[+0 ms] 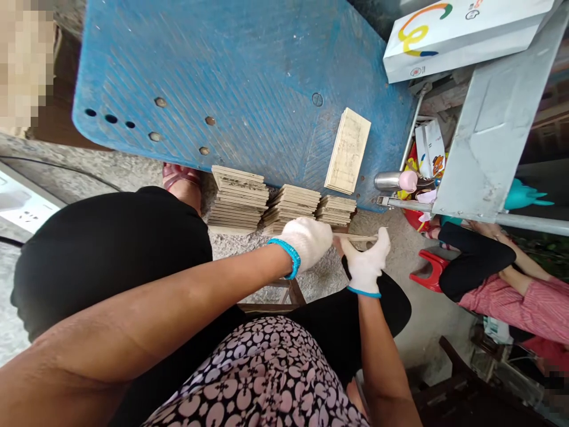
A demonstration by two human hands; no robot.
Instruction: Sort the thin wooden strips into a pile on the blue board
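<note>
Both my hands wear white knit gloves with blue cuffs. A thin pale wooden board point(359, 238), seen nearly edge-on, lies between them above the floor. My right hand point(368, 260) grips it from below, thumb and fingers spread along its length. My left hand point(307, 240) is closed at the board's left end; its fingertips are hidden. Just beyond my hands stand three stacks of similar boards: a tall left stack point(239, 201), a middle stack point(293, 204) and a lower right stack point(336, 210). A neat pile of boards point(349, 151) lies on the blue plastic surface point(249, 77).
A metal frame point(493, 124) stands at the right with a white paper bag point(466, 38), and a steel flask point(391, 180) is near its corner. Another person in a red striped top point(511, 305) sits at the right by a red stool point(429, 271). Wooden stool legs point(284, 292) show below my hands.
</note>
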